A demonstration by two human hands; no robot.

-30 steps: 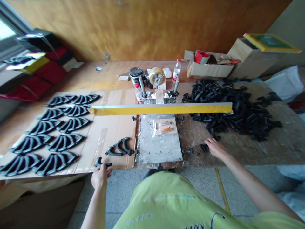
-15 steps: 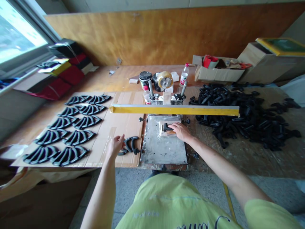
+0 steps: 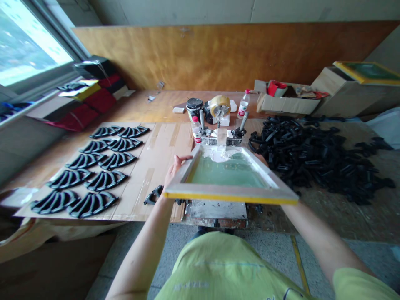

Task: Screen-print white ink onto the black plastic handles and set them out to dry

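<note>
A framed screen (image 3: pixel 228 171) with green mesh and a yellow front edge hangs tilted over the metal base plate (image 3: pixel 215 209), joined at its back to a clamp (image 3: pixel 239 137). My left hand (image 3: pixel 175 168) grips the frame's left side. At the right side my right hand (image 3: pixel 261 158) is mostly hidden by the frame, so its fingers do not show. Beside the plate, several black curved parts (image 3: pixel 153 196) lie near my left wrist on cardboard (image 3: pixel 139 183).
Rows of black curved parts (image 3: pixel 104 180) lie on the left. A large black heap (image 3: pixel 318 154) covers the right. Behind the clamp stand bottles (image 3: pixel 243 104), a black-lidded tub (image 3: pixel 194 107) and a tape roll (image 3: pixel 219 106). An open carton (image 3: pixel 287 104) sits back right.
The frame has swung down from its raised, edge-on position. My left hand has moved from the black parts to its left side; my right hand has left the black piece on the plate.
</note>
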